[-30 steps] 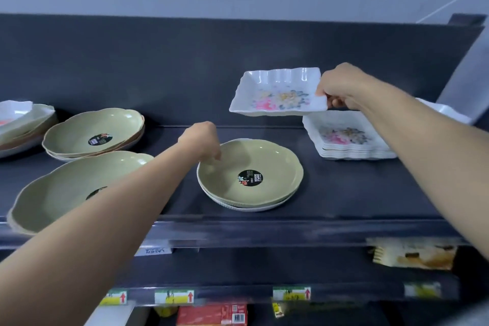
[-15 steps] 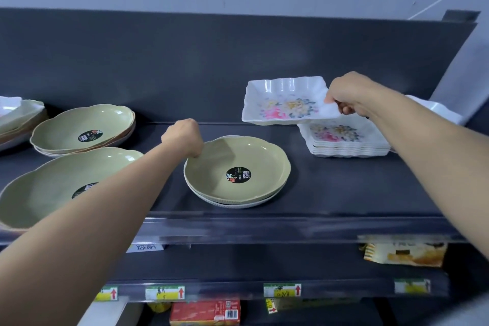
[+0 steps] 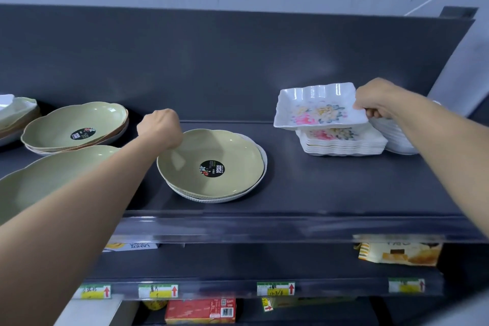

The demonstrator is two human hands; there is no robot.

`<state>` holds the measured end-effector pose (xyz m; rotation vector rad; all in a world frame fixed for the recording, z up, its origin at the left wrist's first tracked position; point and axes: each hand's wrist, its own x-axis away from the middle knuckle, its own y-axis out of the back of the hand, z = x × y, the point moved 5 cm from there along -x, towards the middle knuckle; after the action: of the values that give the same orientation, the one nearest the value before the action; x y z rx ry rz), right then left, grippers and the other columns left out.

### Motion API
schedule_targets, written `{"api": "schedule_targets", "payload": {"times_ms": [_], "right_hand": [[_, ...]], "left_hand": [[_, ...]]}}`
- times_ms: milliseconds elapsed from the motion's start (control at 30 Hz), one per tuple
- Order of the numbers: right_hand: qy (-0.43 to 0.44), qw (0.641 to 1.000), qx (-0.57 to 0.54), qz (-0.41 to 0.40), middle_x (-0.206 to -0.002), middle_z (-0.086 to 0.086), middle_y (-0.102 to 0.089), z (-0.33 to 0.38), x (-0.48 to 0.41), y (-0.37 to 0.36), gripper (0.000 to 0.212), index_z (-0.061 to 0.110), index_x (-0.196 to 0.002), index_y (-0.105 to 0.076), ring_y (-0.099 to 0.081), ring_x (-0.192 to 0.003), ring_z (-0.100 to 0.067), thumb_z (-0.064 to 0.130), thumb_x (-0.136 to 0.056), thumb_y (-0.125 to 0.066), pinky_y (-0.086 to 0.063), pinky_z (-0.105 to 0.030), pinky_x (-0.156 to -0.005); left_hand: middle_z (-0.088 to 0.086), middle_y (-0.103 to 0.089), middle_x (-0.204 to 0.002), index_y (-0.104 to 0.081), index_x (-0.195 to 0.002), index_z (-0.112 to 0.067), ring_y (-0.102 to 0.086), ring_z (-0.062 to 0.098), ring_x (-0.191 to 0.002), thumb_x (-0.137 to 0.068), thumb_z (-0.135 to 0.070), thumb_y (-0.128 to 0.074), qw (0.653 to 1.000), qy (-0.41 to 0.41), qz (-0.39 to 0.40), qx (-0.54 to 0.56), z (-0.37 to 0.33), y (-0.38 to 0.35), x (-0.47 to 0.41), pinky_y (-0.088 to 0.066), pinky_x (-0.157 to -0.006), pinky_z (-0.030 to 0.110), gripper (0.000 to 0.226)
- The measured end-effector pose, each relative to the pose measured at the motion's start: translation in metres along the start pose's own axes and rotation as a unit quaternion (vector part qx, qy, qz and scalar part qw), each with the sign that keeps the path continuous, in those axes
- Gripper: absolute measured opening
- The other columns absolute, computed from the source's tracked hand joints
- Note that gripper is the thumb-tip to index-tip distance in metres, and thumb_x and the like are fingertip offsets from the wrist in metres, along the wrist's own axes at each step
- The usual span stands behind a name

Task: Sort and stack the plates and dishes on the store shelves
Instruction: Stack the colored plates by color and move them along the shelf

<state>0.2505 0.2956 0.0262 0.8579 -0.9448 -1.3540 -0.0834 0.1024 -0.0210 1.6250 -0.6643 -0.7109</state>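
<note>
My right hand (image 3: 375, 100) pinches the right rim of a white square floral dish (image 3: 317, 108), held just above a stack of matching floral dishes (image 3: 344, 144) at the shelf's right. My left hand (image 3: 160, 128) grips the far left rim of a green round plate (image 3: 209, 161), which lies on a white ribbed plate (image 3: 225, 197) in the middle of the shelf. More green plates sit left: a stack (image 3: 76, 124) at the back and one large plate (image 3: 39, 180) in front, partly hidden by my left forearm.
The dark shelf (image 3: 330, 193) has a clear front lip and a dark back panel. White dishes (image 3: 399, 137) stand behind my right wrist. Another stack (image 3: 13, 114) sits at the far left edge. Lower shelves hold price tags and packaged goods.
My right hand has carried the floral dish rightward and down, until it hangs just over the matching stack. My left hand keeps its grip on the green plate's rim.
</note>
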Motion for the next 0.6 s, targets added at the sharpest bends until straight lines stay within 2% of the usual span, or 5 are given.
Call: {"api": "schedule_targets", "payload": {"times_ms": [100, 367, 467, 533, 600], "right_hand": [[0.004, 0.999, 0.042, -0.029, -0.057, -0.010, -0.042, -0.007, -0.008, 0.007, 0.030, 0.004, -0.060, -0.040, -0.032, -0.049, -0.019, -0.002, -0.090, -0.042, -0.024, -0.024, -0.048], [0.020, 0.994, 0.098, -0.042, -0.052, -0.009, -0.039, -0.018, -0.024, 0.013, 0.032, 0.006, -0.056, -0.037, -0.033, -0.049, -0.018, -0.003, -0.087, -0.037, -0.025, -0.024, -0.048], [0.017, 0.989, 0.144, -0.031, -0.034, -0.007, -0.042, -0.022, -0.028, 0.013, 0.034, 0.005, -0.053, -0.038, -0.036, -0.047, -0.020, -0.003, -0.087, -0.039, -0.028, -0.025, -0.048], [0.022, 0.985, 0.167, -0.022, -0.036, -0.008, -0.044, -0.024, -0.032, 0.011, 0.034, 0.003, -0.053, -0.040, -0.038, -0.048, -0.021, -0.003, -0.087, -0.039, -0.029, -0.025, -0.047], [0.025, 0.984, 0.176, -0.016, -0.036, -0.008, -0.044, -0.026, -0.035, 0.008, 0.033, 0.003, -0.054, -0.041, -0.038, -0.048, -0.021, -0.003, -0.086, -0.040, -0.029, -0.025, -0.047]], "left_hand": [[0.007, -0.042, -0.063, -0.038, -0.057, -0.006, -0.046, 0.031, -0.073, -0.082, -0.003, -0.054, 1.000, 0.002, -0.011, 0.020, 0.001, 0.009, -0.002, -0.037, -0.062, 0.032, 0.029], [0.010, -0.043, -0.056, -0.040, -0.056, -0.004, -0.037, 0.020, -0.051, -0.080, -0.001, -0.051, 0.998, 0.025, -0.028, 0.050, -0.017, 0.033, 0.004, -0.033, -0.053, 0.025, 0.027], [0.007, -0.042, -0.034, -0.036, -0.051, -0.005, -0.033, 0.019, -0.047, -0.079, 0.002, -0.048, 0.998, 0.031, -0.021, 0.059, -0.030, 0.039, 0.011, -0.026, -0.045, 0.022, 0.032], [-0.002, -0.028, -0.014, -0.034, -0.049, -0.006, -0.032, 0.020, -0.045, -0.080, 0.002, -0.046, 0.998, 0.027, -0.014, 0.053, -0.040, 0.043, 0.015, -0.024, -0.044, 0.023, 0.034], [-0.002, -0.022, -0.011, -0.033, -0.047, -0.007, -0.031, 0.021, -0.044, -0.080, 0.002, -0.046, 0.999, 0.020, -0.011, 0.049, -0.048, 0.047, 0.019, -0.023, -0.044, 0.023, 0.036]]}}
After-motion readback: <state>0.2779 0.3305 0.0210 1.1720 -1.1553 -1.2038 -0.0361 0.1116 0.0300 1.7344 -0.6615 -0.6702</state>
